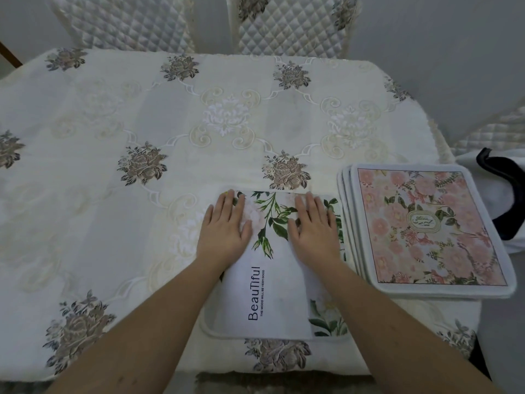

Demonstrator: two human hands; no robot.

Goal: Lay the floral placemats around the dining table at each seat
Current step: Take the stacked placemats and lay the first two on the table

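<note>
A white placemat (272, 297) with green leaves, pale flowers and the word "Beautiful" lies flat on the near edge of the table, in front of me. My left hand (224, 226) rests palm down on its far left part, fingers spread. My right hand (314, 223) presses flat on its far right part. To the right sits a stack of several placemats (431, 228); the top one has pink flowers and an oval emblem. The stack's left edge touches or slightly overlaps the white placemat.
The table (142, 123) wears a cream embroidered cloth with rose motifs. Two quilted chairs (289, 24) stand at the far side, another chair (494, 132) at the right. A white bag with a dark handle (500, 194) lies beyond the stack.
</note>
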